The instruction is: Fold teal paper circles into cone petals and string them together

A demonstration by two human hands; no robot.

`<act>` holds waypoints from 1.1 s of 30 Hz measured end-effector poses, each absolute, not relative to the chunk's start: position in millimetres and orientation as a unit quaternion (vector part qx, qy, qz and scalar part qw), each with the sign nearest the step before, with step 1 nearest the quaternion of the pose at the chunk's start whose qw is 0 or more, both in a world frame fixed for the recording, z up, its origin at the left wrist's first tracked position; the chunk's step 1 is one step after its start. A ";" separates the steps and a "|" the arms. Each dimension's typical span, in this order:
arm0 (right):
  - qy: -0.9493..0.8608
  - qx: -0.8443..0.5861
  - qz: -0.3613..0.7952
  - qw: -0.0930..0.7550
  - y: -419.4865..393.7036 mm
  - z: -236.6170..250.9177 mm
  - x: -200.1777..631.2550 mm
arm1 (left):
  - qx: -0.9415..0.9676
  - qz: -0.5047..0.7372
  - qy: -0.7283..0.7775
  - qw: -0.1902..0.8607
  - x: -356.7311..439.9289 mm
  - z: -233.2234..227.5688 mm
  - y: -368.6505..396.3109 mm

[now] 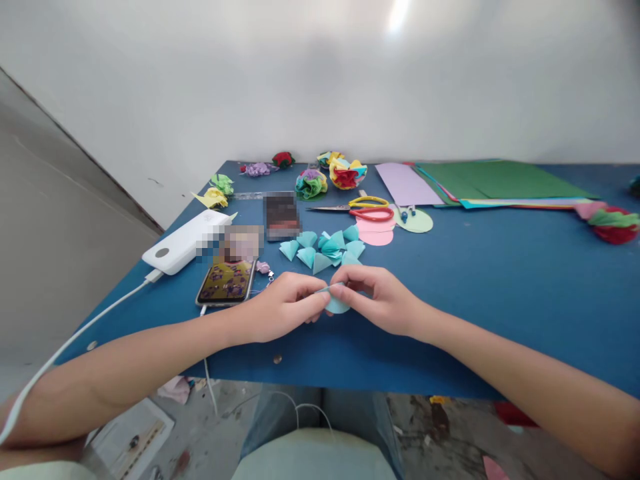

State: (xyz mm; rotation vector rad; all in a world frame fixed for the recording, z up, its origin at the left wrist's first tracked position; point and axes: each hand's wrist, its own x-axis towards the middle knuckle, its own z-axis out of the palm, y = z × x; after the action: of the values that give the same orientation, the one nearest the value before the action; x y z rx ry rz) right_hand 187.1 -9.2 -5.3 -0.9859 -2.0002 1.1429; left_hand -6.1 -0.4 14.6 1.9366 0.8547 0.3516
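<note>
On the near side of the grip (331, 293), the blue tabletop (490, 280) ends in a crosswise front edge; rightward, its surface extends. Folded blue pieces (331, 247) lie just beyond the grip, a phone (226, 277) to its left. Left hand (285, 307) and right hand (383, 300) face inward, thumbs uppermost, both clamped on one light-blue paper piece (339, 307).

The paper piece (339, 307) looks matt, the power bank (183, 245) smooth plastic.
</note>
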 end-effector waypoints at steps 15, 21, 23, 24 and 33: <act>-0.784 -0.368 0.400 0.299 -12.9 -5.1 188.3 | 0.730 0.188 0.349 0.556 -2.8 9.8 -2.9; -0.788 -0.378 0.372 0.312 -12.3 -6.3 188.9 | 0.751 0.183 0.362 0.522 -3.1 8.7 -2.6; -0.797 -0.366 0.369 0.307 -12.2 -6.2 188.5 | 0.784 0.161 0.354 0.484 -3.4 7.8 -2.5; -0.801 -0.362 0.368 0.304 -12.2 -6.0 188.3 | 0.799 0.156 0.347 0.466 -3.3 7.5 -2.8; -0.816 -0.320 0.374 0.304 -15.2 1.9 187.0 | 0.732 0.131 0.330 0.582 -3.8 13.7 -5.0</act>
State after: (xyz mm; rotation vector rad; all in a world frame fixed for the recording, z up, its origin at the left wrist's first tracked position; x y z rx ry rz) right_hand 187.0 -15.2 1.9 -0.8471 -2.1617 0.9898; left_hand -3.8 -5.0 13.7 1.7096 0.7717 0.3049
